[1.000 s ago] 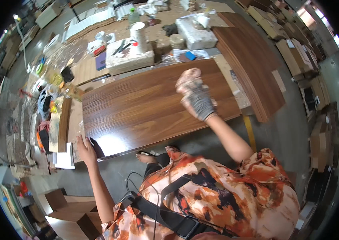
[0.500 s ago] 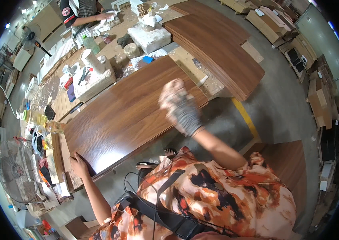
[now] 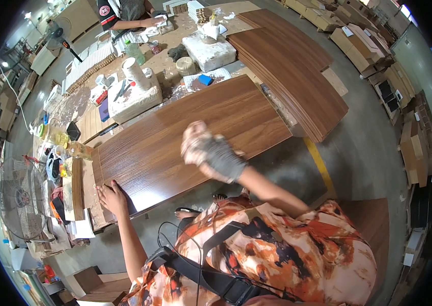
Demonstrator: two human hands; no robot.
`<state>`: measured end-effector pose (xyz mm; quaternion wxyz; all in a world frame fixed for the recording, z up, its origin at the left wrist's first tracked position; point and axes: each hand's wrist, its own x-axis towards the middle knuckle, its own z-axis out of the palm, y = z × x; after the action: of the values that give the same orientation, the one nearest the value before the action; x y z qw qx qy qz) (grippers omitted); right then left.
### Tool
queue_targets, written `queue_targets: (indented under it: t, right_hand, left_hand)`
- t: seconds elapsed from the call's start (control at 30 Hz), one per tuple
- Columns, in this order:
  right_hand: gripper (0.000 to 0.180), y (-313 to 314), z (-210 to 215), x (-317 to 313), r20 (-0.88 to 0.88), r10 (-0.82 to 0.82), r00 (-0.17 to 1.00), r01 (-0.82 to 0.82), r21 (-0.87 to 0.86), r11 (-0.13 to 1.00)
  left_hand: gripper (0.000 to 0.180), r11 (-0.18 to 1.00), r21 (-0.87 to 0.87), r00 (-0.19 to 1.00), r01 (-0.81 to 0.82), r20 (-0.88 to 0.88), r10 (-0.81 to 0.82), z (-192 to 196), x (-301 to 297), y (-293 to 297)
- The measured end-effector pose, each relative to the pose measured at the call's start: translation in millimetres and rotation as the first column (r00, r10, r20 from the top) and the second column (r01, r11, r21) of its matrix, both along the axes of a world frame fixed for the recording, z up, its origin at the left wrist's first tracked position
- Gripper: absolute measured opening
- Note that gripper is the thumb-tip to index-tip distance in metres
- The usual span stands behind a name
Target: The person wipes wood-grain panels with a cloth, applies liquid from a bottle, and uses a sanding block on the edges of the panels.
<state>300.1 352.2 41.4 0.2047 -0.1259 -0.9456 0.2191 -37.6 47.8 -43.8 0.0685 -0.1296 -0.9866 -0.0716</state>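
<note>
The person's left hand (image 3: 112,199), bare, rests at the near left corner of a brown wood-grain panel (image 3: 175,122), its fingers slightly spread over the panel's left end. The right hand (image 3: 208,152), in a grey glove (image 3: 223,162), is above the middle of the panel, toward its near edge; motion blur hides its fingers, so whether they are pressed together or pinching the pale, blotchy material around them cannot be told, nor whether the hand touches the surface. The panel lies flat along the near side of a littered worktable (image 3: 167,84), with a bright glare near its left corner. Beyond its far edge are 2 whitish blocks: the left block (image 3: 142,99) bears a white cup (image 3: 131,69), and the right block (image 3: 208,53) stands farther back. A blue sponge (image 3: 206,79) lies on a pale sheet just beyond the panel, near a round roll (image 3: 185,66). To the right is a stack of brown panels (image 3: 292,76), their edges fanned. To the left, bottles of yellowish liquid (image 3: 78,149) stand near the panel's corner, and a mesh-fronted fan (image 3: 21,196) is farther out. Across the table, a co-worker's hand (image 3: 150,22) is near white material.
</note>
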Motion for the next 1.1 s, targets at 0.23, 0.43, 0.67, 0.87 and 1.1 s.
queue_targets:
  t: [0.23,0.43,0.67,0.87,1.1]
  right_hand:
    - [0.031,31.0,-14.4,-106.8,0.232,0.031,0.972,-0.112,0.345,0.932]
    - [0.058,281.7,-91.5,-9.6,0.322,-0.642,0.696,0.541,0.353,0.763]
    - [0.041,129.7,-81.9,-144.8,0.089,-0.384,0.919,0.341,0.310,0.888]
    - [0.025,-10.6,-72.4,-231.4,0.019,0.082,0.996,-0.084,0.205,0.975]
    - [0.023,237.6,-108.2,-105.3,0.009,-0.522,0.853,0.520,0.086,0.850]
  left_hand:
    - [0.073,0.993,-0.056,0.995,0.100,0.029,-0.098,1.6,13.8,-15.6]
    - [0.069,0.923,-0.041,0.917,0.382,0.139,-0.373,40.4,75.1,-12.6]
    - [0.065,0.899,-0.022,0.893,0.438,0.123,-0.433,58.2,101.2,-32.9]
    - [0.067,0.891,-0.009,0.879,0.453,0.169,-0.445,59.7,98.8,-32.2]
    - [0.069,0.931,0.020,0.898,0.364,0.258,-0.357,78.0,104.7,-71.0]
